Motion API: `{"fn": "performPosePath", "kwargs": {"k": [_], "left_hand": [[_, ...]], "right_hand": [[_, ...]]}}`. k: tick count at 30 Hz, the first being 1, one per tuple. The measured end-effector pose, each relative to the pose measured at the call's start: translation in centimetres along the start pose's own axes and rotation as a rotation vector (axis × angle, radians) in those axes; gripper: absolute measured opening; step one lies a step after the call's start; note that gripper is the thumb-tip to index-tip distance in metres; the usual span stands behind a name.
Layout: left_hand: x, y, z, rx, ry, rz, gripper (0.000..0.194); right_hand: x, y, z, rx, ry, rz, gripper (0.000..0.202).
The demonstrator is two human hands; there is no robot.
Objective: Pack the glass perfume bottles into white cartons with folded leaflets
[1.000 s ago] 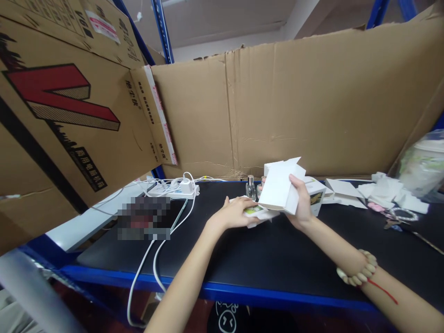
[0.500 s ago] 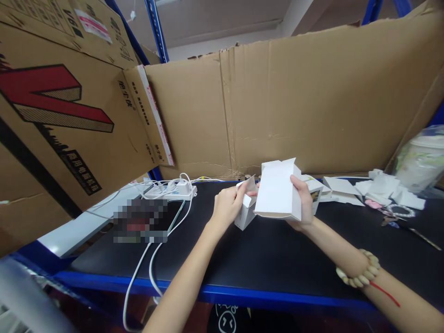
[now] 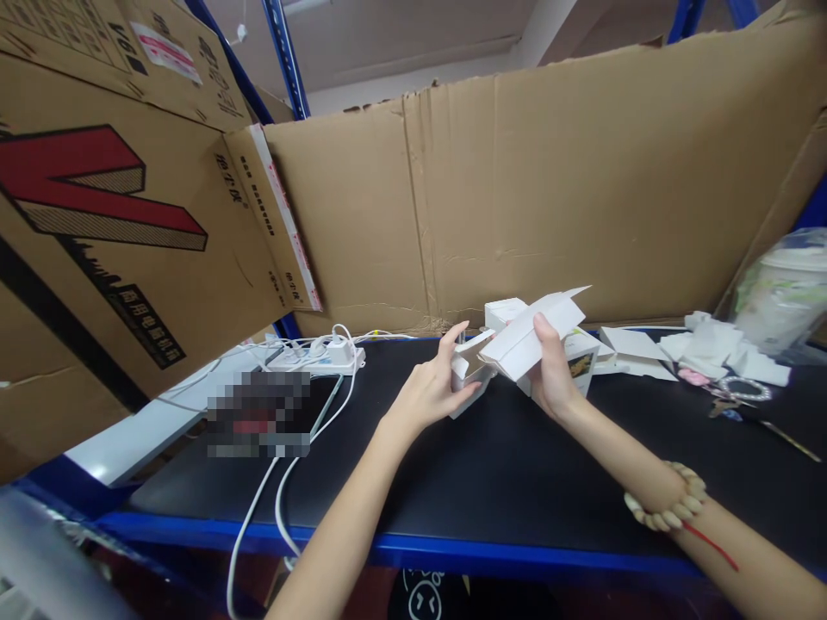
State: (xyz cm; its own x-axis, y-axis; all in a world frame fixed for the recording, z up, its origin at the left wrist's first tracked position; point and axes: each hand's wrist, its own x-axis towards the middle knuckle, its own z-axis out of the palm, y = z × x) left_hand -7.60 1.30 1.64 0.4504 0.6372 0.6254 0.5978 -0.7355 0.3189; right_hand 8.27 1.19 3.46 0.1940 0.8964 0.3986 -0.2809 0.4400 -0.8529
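Observation:
In the middle of the black table, a small white box (image 3: 474,389) stands with its top open and its flaps up. My left hand (image 3: 426,387) holds it from the left, the thumb on the near side and the forefinger by the raised flap. A folded white card piece (image 3: 531,337) is gripped in my right hand (image 3: 556,375), thumb on top. It is tilted, its lower left end at the mouth of the small box. Whether that end is inside, I cannot tell. The other fingers of my right hand are mostly hidden.
Behind my right hand stand a white box with a printed picture (image 3: 581,362) and another white box (image 3: 504,310). Rightward lie an opened white carton (image 3: 637,353), crumpled tissue (image 3: 727,349), keys and a bagged cup (image 3: 792,297). A power strip (image 3: 336,357) with white cables sits left. Cardboard walls (image 3: 581,189) enclose the table.
My right hand has tipped the card piece over and brought its lower end left to the small box. My left hand's fingers have spread from a pinch at the flap to around the box's mouth.

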Motion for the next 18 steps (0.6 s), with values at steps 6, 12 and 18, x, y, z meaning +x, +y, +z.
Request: {"fn": "performPosePath", "kwargs": {"k": [6, 12, 18], "left_hand": [[-0.1, -0.4, 1.0, 0.088, 0.085, 0.145, 0.055], [0.2, 0.8, 0.2, 0.086, -0.037, 0.072, 0.030], [0.1, 1.0, 0.4, 0.141, -0.096, 0.006, 0.028]], "right_hand": [[0.0, -0.1, 0.0, -0.002, 0.131, -0.078, 0.055], [0.5, -0.3, -0.4, -0.116, 0.156, -0.003, 0.054], [0.4, -0.1, -0.5, -0.262, 0.114, -0.234, 0.060]]}}
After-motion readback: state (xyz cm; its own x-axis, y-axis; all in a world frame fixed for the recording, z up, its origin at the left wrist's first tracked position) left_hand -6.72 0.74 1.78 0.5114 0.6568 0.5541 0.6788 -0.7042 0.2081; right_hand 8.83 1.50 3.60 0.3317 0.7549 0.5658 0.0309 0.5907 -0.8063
